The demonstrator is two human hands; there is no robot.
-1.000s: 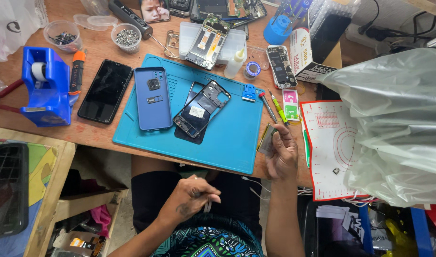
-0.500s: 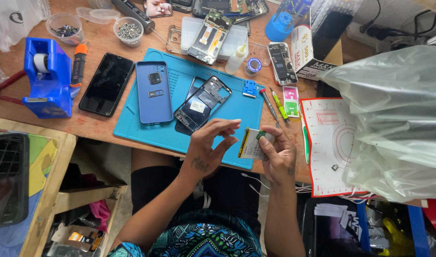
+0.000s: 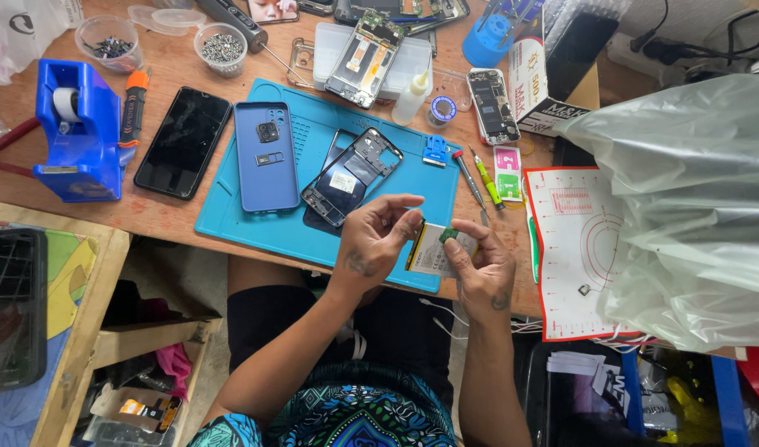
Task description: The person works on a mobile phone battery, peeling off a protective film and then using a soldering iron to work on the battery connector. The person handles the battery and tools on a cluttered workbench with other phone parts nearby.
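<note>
Both hands are pinching a thin, flat, pale rectangular phone battery [image 3: 433,249] above the near edge of the teal silicone repair mat [image 3: 230,225].

The left hand [image 3: 371,244] is gripping its left edge, the right hand [image 3: 481,269] its green-tabbed end; it looks light, slim and puncture-prone, best held by the edges. The open black phone frame [image 3: 350,176] is lying just beyond on the surface.

Two hands, left hand [image 3: 371,244] and right hand [image 3: 483,269], are sharing one battery [image 3: 433,250]; two plastic cups [image 3: 106,37] [image 3: 222,45] and one tape dispenser [image 3: 77,132] are sitting at the desk's far left corner.
</note>
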